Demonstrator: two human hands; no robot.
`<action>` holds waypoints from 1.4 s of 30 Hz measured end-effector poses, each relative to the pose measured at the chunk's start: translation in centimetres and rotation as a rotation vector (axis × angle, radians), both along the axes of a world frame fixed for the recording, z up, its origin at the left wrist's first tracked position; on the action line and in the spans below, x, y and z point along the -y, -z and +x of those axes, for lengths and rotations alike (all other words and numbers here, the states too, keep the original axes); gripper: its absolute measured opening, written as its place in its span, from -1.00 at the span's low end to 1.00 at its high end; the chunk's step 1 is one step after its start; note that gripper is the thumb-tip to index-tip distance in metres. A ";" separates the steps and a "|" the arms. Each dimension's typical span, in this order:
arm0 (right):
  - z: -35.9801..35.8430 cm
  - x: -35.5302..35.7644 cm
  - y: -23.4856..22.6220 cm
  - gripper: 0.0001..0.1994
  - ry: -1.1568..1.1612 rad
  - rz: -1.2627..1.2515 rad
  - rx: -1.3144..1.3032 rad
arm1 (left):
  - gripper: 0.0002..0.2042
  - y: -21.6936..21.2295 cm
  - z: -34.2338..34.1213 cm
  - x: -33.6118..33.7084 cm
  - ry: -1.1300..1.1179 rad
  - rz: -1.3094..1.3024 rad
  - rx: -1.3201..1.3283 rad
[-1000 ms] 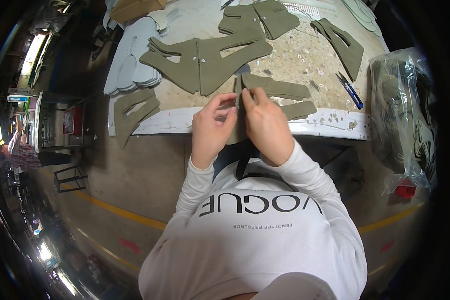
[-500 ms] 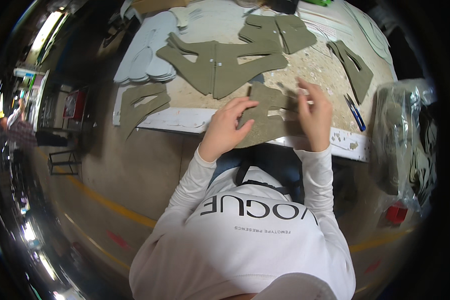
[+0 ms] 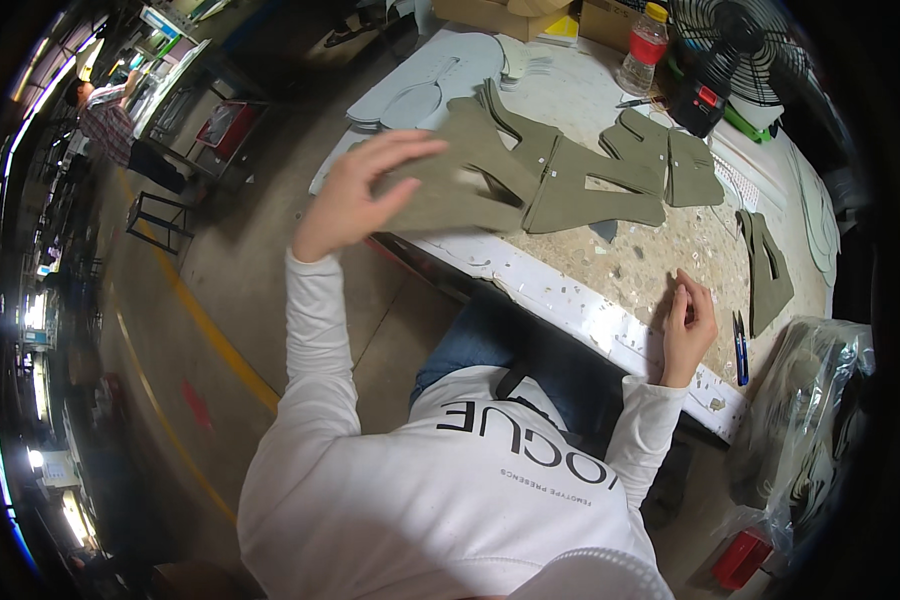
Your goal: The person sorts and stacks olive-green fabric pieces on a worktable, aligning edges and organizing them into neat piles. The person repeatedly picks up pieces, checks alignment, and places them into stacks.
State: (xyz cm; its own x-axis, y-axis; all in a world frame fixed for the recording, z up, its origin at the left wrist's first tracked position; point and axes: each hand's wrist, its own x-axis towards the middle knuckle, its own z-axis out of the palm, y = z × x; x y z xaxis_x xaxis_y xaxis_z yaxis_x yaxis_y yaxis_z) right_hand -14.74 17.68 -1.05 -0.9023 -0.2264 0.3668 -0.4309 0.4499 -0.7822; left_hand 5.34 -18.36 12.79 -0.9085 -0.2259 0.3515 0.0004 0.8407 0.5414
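Note:
My left hand (image 3: 355,195) is over the left part of the table, its fingers stretched and its thumb apart. Under and beside it is a flat olive-green cut piece (image 3: 455,185), slightly blurred, overlapping other pieces on its right. I cannot tell whether the palm touches it. My right hand (image 3: 690,335) is low over the table's near edge, its fingers loosely bent with nothing visible in them. Stacked olive pieces with slots (image 3: 595,205) lie in the middle, with small pale tags on them. Blue-handled snips (image 3: 741,350) lie to the right of my right hand.
White templates (image 3: 420,85) are stacked at the far left. More olive pieces (image 3: 685,175) lie farther back and at right (image 3: 765,275). A bottle (image 3: 645,50) and fan (image 3: 740,45) stand behind. A clear plastic bag (image 3: 805,410) of pieces is at right. Scraps litter the tabletop.
The view has turned left. The olive piece that was between my hands has gone from the near edge; my left hand has moved left, and my right hand has drawn away to the right.

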 end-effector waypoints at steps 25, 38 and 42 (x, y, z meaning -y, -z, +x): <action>-0.1 5.1 -6.0 -0.81 -0.486 0.051 -0.054 | -0.79 8.4 -2.7 2.4 -0.199 0.066 -0.263; -2.2 13.5 -1.7 -0.75 -0.742 0.170 -0.286 | -0.79 11.8 -9.1 -6.0 -0.172 -0.194 -0.139; -3.1 13.6 -1.3 -0.83 -0.693 0.027 -0.008 | -0.83 11.7 -9.3 -5.8 -0.215 -0.188 -0.133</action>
